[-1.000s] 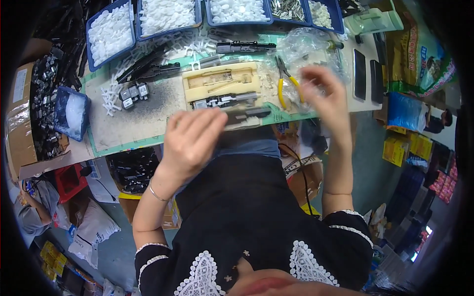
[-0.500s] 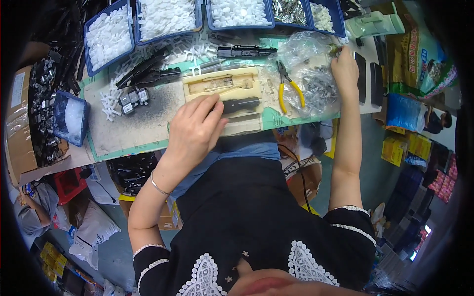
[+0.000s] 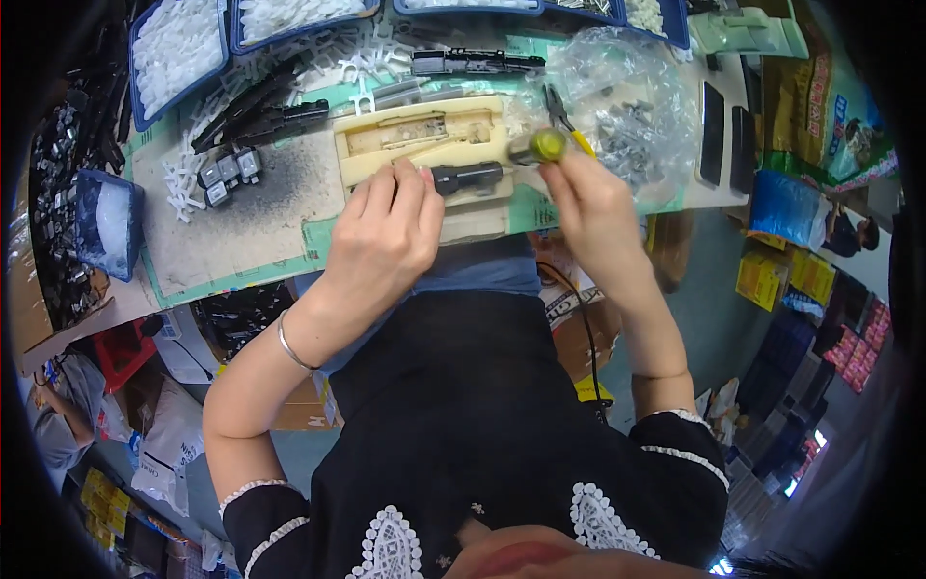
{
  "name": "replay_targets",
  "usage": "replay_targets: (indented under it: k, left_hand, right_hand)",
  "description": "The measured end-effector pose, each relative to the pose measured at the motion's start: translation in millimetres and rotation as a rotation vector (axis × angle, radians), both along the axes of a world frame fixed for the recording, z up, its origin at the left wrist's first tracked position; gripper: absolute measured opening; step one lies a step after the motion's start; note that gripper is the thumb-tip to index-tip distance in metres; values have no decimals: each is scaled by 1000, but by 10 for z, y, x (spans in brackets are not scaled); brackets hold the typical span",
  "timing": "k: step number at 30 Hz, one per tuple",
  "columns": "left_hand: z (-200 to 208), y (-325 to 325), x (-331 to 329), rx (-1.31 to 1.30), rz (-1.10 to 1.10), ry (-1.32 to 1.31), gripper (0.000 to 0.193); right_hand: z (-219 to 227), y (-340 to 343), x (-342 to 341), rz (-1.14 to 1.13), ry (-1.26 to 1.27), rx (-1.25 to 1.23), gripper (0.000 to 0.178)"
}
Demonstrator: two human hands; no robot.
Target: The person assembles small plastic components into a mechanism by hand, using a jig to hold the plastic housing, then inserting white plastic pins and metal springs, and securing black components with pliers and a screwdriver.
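My left hand [image 3: 386,224] is closed at the near end of a dark tubular plastic part [image 3: 467,178], fingers bunched against it. That part lies in the front groove of a cream-coloured block [image 3: 355,145] with long recesses. My right hand [image 3: 600,198] pinches a short tool with a round yellow-green end [image 3: 548,146], held just right of the part. Motion blurs it; it looks like a screwdriver, but its tip is not clear. Yellow-handled pliers [image 3: 580,141] lie beyond my right hand, partly hidden by it.
Blue bins [image 3: 224,60] of small white parts line the far edge. A clear plastic bag [image 3: 666,125] of small grey pieces lies on the right, beside two dark flat slabs [image 3: 711,133]. Metal-grey pieces [image 3: 230,174], white clips [image 3: 180,189] and black strips [image 3: 248,101] lie left.
My right hand has come left from beside the plastic bag to the cream block, carrying the yellow-green-ended tool. My left fingers have drawn together at the dark part. The whole view has shifted slightly.
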State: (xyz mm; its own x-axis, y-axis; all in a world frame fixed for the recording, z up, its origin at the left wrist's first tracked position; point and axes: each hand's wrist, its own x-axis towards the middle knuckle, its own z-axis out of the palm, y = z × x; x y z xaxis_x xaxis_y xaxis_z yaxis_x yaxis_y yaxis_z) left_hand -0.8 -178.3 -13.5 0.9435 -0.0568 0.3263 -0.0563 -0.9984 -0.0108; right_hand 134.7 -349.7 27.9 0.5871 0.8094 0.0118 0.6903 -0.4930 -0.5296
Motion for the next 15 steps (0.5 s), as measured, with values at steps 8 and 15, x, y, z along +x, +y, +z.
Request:
replay_targets:
  k: [8,15]
  left_hand:
    - [-23,-11,29,-14,-20,-102,7]
    - [-64,-58,-54,47,33,-48,27]
  right_hand:
    - [-72,-27,-34,6,-29,154,30]
    - [-186,34,-159,189,-72,86,35]
